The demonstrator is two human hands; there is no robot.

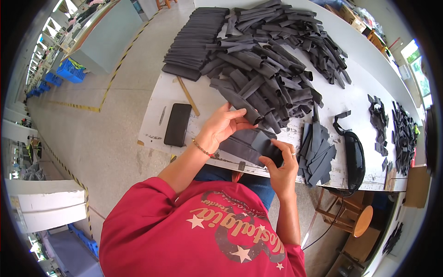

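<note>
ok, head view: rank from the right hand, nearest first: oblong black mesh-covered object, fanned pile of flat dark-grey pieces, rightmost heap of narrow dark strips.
From the right hand:
1. Fanned pile of flat dark-grey pieces: just right of it.
2. Oblong black mesh-covered object: right, beyond the pile.
3. Rightmost heap of narrow dark strips: far right.

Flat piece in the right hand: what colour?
Plain dark grey to black. The flat piece in the right hand shows best in the head view.

Red shirt (pixel 152 226) | gold script lettering (pixel 226 226) | smaller dark lines (pixel 237 207), probably lettering too
</note>
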